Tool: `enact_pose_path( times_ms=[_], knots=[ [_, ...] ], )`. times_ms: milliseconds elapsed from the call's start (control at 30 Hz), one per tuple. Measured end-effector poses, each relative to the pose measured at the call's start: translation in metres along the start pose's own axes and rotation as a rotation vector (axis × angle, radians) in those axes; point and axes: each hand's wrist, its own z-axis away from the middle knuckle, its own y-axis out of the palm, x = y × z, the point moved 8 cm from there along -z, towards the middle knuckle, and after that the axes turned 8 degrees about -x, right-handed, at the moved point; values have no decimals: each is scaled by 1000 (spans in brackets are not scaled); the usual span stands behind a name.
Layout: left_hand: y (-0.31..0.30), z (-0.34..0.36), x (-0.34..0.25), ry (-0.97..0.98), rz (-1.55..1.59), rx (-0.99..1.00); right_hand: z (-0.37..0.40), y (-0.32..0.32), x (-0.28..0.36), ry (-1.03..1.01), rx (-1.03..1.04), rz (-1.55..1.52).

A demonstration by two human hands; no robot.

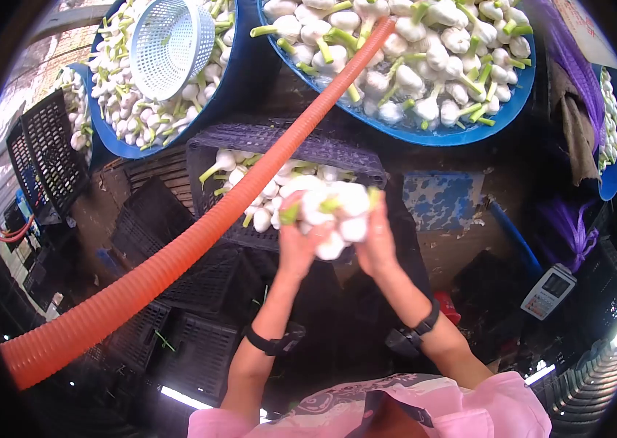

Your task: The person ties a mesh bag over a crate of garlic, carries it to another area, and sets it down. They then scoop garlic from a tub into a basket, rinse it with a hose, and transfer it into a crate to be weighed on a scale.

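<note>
Several white garlic bulbs (334, 212) with short green stems are bunched between my two hands, slightly blurred. My left hand (298, 244) is wrapped round the left side of the bunch, and my right hand (377, 241) presses against its right side. Just beyond and below them is a dark purple-black plastic crate (210, 139), with more garlic bulbs (239, 175) lying inside it. Part of the crate's front is hidden by my hands and the garlic.
An orange corrugated hose (177, 266) crosses over the crate into a blue tub (425, 139) of garlic and water. Another blue tub (97, 117) of garlic holds a light-blue basket (166, 51). Black crates (199, 350) lie at lower left. A white handheld device (549, 290) hangs at right.
</note>
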Motion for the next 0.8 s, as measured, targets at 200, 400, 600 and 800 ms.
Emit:
enact_pose_path(
  times_ms=[200,400,600,800],
  knots=[
    [-151,-47,59,-84,-37,-633,-29,15,-39,-143,138,644],
    [-18,-28,-18,39,-379,-192,-75,-40,169,-694,-263,689],
    [194,-154,-3,-374,-74,34,-174,-62,286,-708,-544,950],
    [270,-236,92,-684,51,-33,-264,-80,262,-336,-627,909]
  ],
)
